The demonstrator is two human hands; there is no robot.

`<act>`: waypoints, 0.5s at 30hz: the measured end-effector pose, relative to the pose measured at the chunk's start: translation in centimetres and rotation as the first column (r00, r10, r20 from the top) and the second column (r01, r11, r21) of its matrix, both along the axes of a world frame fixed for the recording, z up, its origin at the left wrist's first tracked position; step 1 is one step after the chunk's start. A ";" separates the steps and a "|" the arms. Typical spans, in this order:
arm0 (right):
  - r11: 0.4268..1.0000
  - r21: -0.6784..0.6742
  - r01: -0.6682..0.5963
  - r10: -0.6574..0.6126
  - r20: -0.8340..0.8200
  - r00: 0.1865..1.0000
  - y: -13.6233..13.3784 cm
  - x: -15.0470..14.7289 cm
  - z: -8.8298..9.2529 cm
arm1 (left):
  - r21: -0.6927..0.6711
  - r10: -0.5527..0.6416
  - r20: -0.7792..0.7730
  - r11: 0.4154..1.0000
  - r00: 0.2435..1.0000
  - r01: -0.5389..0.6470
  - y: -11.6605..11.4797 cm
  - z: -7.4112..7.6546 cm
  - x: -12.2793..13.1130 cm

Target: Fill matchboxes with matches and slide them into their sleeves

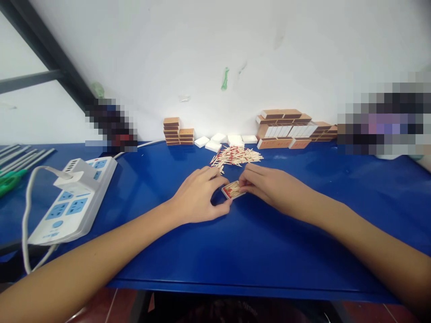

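Head view: a small matchbox tray (233, 189) full of red-tipped matches sits on the blue table (256, 242), just in front of the loose match pile (236, 155). The left hand (198, 197) pinches its near end between thumb and fingers; the right hand (269, 186) presses its fingertips together on its far end

Both bare forearms reached in from the near corners and met at the middle, the left hand (198, 197) curled with thumb and fingers pinched in a small grip, the right hand (269, 186) flatter, its fingertips pointing left.
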State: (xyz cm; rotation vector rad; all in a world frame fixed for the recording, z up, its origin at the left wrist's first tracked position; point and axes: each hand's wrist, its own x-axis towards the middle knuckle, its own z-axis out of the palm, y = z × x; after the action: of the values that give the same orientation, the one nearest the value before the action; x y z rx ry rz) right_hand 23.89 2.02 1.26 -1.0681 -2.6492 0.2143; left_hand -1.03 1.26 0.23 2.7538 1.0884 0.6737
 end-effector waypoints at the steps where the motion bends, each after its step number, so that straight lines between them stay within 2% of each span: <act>1: 1.000 0.002 0.003 -0.003 -0.002 1.000 0.0 0.0 -0.1 | -0.008 0.001 0.008 1.000 1.000 -0.001 0.0 0.0 0.0; 15: 1.000 0.012 -0.005 0.006 -0.007 1.000 -0.7 -0.5 0.1 | -0.023 -0.010 -0.016 1.000 1.000 0.010 0.3 -0.1 -0.2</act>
State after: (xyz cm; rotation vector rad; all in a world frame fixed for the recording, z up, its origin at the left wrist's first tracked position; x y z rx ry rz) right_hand 23.44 1.31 1.40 -1.0546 -2.6445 0.2021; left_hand -1.24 1.53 0.09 2.7479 1.0775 0.6350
